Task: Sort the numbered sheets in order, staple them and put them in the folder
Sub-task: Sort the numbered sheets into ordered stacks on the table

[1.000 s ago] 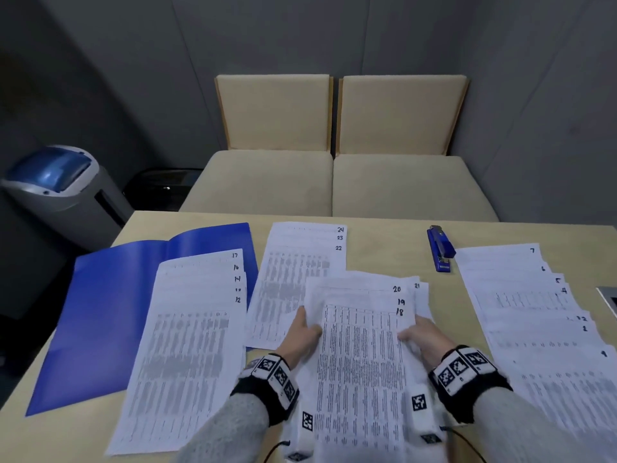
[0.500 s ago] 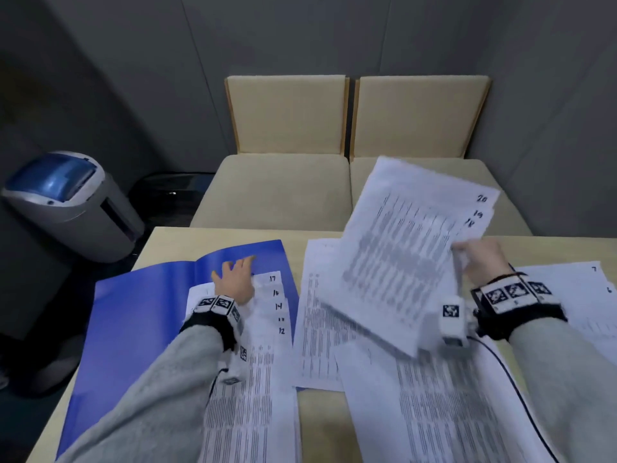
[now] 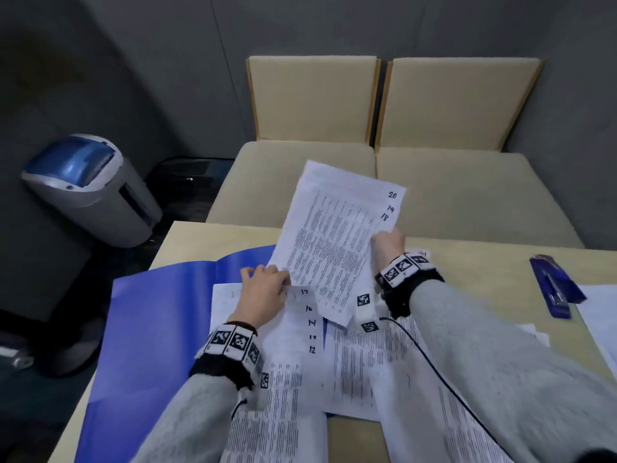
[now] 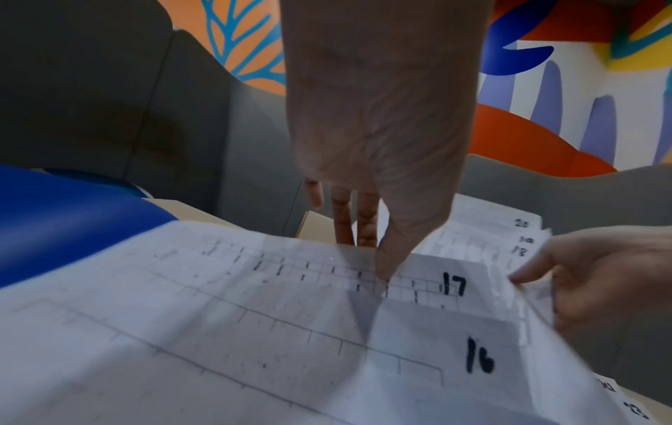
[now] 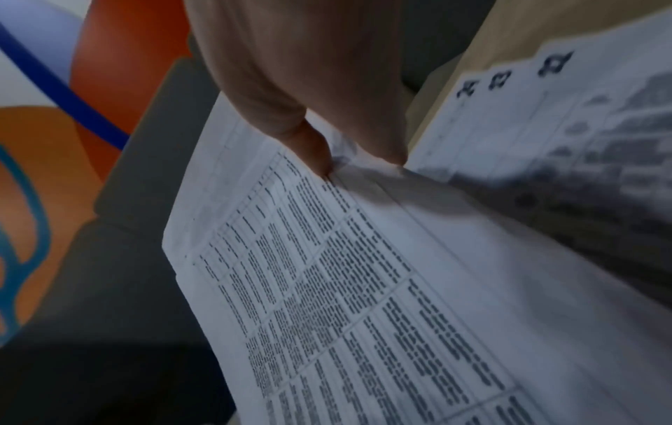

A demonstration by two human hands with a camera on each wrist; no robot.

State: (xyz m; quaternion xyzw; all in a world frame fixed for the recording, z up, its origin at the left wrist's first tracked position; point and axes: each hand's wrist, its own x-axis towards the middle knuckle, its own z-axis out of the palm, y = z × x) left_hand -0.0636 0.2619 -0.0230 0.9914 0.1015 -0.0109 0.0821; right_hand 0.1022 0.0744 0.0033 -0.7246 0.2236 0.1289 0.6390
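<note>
My right hand [image 3: 387, 242] pinches a small stack of sheets marked 18, 19 and 20 [image 3: 334, 242] by its right edge and holds it tilted above the table. Its lower corner hangs just right of my left hand [image 3: 263, 289]. The left hand grips the top edge of the fanned stack marked 12 to 17 [image 3: 300, 329], which lies on the open blue folder [image 3: 150, 329]. In the left wrist view the thumb [image 4: 385, 273] presses on sheet 17 [image 4: 451, 284], and the fingertips are hidden behind its edge. In the right wrist view, thumb and fingers [image 5: 320, 161] clamp the held sheets [image 5: 363, 287].
A blue stapler [image 3: 554, 289] lies on the tan table [image 3: 484, 272] at the right. More sheets [image 3: 601, 312] lie beyond it. The 22 to 24 stack [image 5: 545, 115] lies under my right forearm. Beige chairs [image 3: 367, 162] stand behind the table, with a grey-blue bin [image 3: 90, 188] at the left.
A second ago both hands rested on the 18 to 20 stack on the table. The right hand lifted it and carried it left. The left hand moved to the 12 to 17 stack's top edge.
</note>
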